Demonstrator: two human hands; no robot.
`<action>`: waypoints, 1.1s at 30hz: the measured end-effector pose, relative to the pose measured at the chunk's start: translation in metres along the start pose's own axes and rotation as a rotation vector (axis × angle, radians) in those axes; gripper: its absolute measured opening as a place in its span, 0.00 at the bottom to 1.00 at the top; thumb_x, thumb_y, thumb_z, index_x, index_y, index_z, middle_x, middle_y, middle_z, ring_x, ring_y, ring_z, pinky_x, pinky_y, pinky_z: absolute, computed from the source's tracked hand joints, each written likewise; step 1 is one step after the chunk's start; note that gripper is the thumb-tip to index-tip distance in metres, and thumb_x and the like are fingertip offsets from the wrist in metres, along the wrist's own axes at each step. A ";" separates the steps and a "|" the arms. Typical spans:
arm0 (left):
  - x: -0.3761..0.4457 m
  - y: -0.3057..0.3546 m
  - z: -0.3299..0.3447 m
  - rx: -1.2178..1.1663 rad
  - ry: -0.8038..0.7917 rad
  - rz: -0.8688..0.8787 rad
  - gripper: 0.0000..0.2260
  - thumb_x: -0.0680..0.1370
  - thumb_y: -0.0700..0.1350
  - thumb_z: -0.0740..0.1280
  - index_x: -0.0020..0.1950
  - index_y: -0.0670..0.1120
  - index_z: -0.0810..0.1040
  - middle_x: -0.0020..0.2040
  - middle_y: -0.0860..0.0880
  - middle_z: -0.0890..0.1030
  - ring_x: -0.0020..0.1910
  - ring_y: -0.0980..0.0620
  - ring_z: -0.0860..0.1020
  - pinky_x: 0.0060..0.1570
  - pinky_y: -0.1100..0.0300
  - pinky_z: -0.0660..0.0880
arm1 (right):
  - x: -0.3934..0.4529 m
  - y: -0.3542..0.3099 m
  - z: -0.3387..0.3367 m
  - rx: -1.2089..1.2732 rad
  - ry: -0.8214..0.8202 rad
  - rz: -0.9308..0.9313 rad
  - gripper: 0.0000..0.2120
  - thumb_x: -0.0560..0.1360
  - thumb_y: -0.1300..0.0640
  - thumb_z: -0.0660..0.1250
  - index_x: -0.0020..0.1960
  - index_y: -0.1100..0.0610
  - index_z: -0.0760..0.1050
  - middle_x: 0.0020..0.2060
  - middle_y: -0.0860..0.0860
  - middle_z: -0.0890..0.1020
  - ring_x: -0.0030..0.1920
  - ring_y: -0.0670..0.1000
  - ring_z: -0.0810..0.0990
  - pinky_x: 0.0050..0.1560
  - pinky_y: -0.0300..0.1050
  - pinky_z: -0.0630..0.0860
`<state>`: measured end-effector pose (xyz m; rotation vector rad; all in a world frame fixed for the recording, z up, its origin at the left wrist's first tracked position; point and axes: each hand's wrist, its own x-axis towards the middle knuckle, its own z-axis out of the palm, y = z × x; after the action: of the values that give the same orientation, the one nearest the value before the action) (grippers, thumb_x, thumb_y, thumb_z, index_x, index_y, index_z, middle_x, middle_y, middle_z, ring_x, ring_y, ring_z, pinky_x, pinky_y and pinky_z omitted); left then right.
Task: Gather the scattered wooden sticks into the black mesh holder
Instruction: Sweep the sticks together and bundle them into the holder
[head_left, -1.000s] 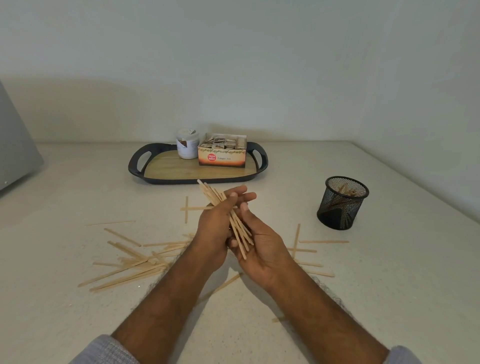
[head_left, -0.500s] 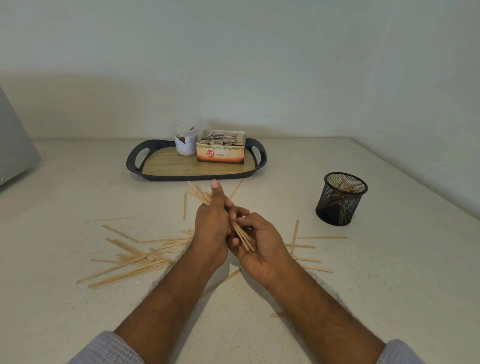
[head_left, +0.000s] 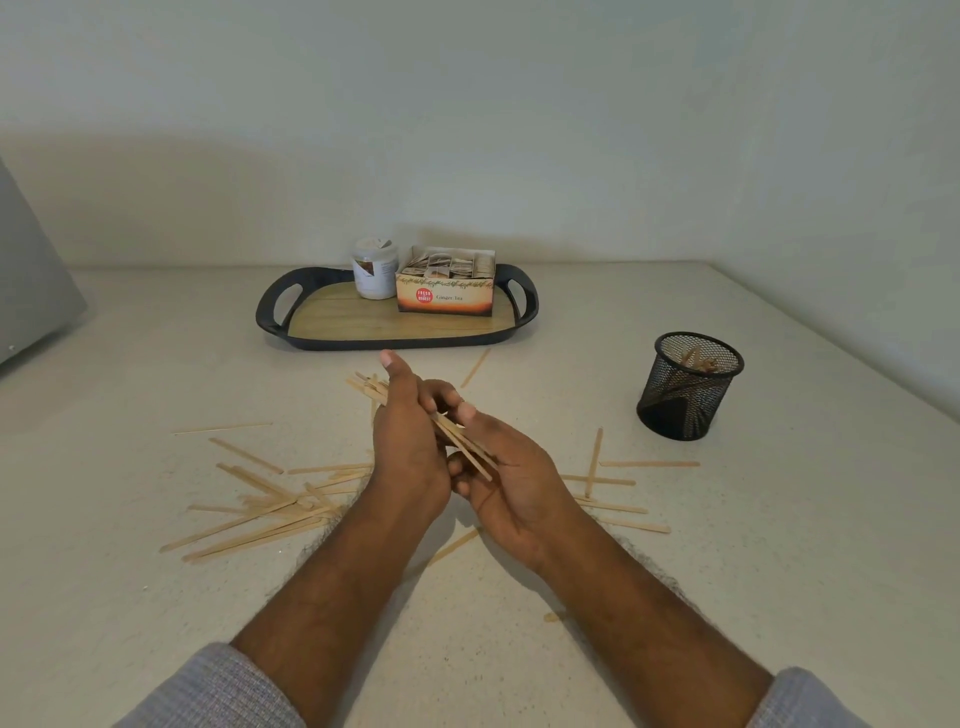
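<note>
We hold a bundle of wooden sticks (head_left: 457, 439) between both hands: left hand (head_left: 408, 441) fingers apparently curled around it, right hand (head_left: 511, 475) fingers pinching. The black mesh holder (head_left: 685, 387) stands well right of the fingers.

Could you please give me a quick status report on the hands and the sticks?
Left hand and right hand both grip one stick bundle. Mesh holder upright, a few sticks inside. Loose sticks on counter. Nothing blocks the holder.
</note>
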<state>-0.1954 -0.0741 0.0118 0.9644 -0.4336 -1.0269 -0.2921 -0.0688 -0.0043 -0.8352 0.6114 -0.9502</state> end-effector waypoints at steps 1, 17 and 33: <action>0.001 0.000 0.000 0.014 -0.007 -0.007 0.28 0.76 0.69 0.56 0.25 0.50 0.66 0.31 0.50 0.78 0.27 0.53 0.74 0.29 0.59 0.70 | 0.000 0.000 0.000 -0.033 0.003 -0.014 0.13 0.74 0.58 0.70 0.57 0.64 0.79 0.39 0.55 0.82 0.32 0.48 0.75 0.33 0.41 0.71; 0.008 0.021 -0.012 -0.012 -0.030 0.088 0.05 0.77 0.47 0.68 0.45 0.48 0.80 0.36 0.51 0.80 0.34 0.54 0.77 0.42 0.56 0.74 | 0.003 -0.024 -0.023 0.075 0.059 0.076 0.07 0.74 0.70 0.66 0.50 0.69 0.80 0.36 0.61 0.84 0.29 0.49 0.80 0.30 0.37 0.79; -0.008 -0.007 -0.028 1.084 -0.152 0.343 0.22 0.75 0.58 0.69 0.25 0.48 0.75 0.22 0.52 0.73 0.22 0.58 0.70 0.30 0.60 0.68 | -0.002 -0.026 -0.035 -0.156 0.006 0.226 0.05 0.73 0.70 0.69 0.48 0.71 0.81 0.42 0.64 0.84 0.36 0.56 0.83 0.33 0.40 0.82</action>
<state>-0.1830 -0.0548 -0.0080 1.6835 -1.3073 -0.5009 -0.3314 -0.0876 -0.0017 -0.8812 0.7749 -0.7061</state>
